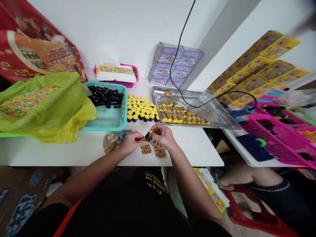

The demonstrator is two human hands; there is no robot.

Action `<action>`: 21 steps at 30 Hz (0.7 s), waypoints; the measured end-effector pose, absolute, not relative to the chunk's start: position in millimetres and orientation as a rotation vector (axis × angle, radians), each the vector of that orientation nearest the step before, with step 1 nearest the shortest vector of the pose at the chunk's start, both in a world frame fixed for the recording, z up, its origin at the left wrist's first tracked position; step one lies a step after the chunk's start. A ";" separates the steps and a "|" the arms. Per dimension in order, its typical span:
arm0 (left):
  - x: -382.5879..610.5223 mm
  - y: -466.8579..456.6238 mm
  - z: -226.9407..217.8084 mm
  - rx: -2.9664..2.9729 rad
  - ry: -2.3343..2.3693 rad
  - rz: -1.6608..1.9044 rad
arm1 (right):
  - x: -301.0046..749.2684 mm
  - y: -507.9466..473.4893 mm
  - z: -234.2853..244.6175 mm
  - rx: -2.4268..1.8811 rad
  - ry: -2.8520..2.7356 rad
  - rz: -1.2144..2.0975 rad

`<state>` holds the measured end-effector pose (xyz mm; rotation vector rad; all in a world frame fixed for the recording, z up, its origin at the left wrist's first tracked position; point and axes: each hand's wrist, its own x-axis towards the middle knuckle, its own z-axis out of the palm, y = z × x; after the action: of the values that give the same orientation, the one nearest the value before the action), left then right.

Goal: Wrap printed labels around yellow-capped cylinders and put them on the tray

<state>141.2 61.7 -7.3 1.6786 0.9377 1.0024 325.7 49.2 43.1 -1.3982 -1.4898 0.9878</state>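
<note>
Both hands meet over the near edge of the white table (195, 144). A small black canister (148, 136) is pinched in my closed right hand (163, 135). My left hand (132, 142) is closed beside it, its fingertips on the edge of a small yellow printed label (144, 139). Part of that label is hidden by the fingers. Below the hands lie more printed labels (146, 149), some partly under my right hand. Just beyond stand many black canisters with yellow caps (140, 107). A crumpled cloth (111, 142) touches the area beside my left hand.
Left are a teal basket (102, 121) of black canisters and a yellow-green bag (74, 115) of colourful beads. A metal tray (217, 115) holds labelled canisters; a black cable (184, 102) hangs over it. Right are stacked yellow boxes (247, 72), pink baskets (274, 138) and another person's leg (256, 176).
</note>
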 end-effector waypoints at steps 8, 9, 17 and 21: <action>140.1 59.0 -4.4 1.386 0.890 0.796 | 312.4 43.1 46.9 -1.360 -1.403 0.954; 139.8 58.7 -3.7 1.368 0.876 0.782 | 309.7 41.9 47.4 -1.353 -1.379 0.936; 140.1 56.7 0.2 1.159 0.754 0.843 | 290.0 30.0 51.1 -1.300 -1.304 0.776; 141.6 56.0 1.8 1.082 0.725 0.875 | 285.9 26.7 45.7 -1.301 -1.300 0.687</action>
<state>141.6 56.0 1.8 1.0825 0.7246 0.8754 285.9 26.7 45.7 -1.3012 -1.3002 0.6870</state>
